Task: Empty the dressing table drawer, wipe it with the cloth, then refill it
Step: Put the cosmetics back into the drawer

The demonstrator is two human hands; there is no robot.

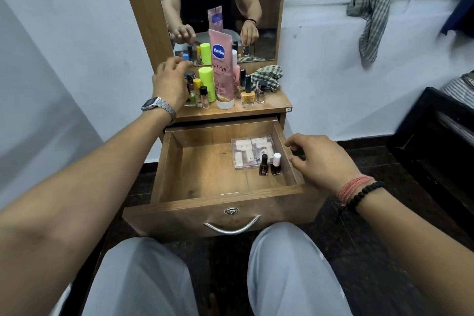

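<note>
On the dressing-table top (269, 108), crowded bottles (205, 90)

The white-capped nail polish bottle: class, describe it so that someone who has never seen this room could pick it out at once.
Start at the open wooden drawer below the mirror. Near its right wall lies a clear flat case, and two small dark bottles stand at that case's front edge. The white-capped nail polish bottle is the right one, nearest the right hand; its neighbour, the black-capped bottle, differs only by its cap.

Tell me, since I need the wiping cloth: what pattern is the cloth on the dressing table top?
Green-and-white check, seen in the head view: the cloth lies crumpled behind the bottles.
</note>
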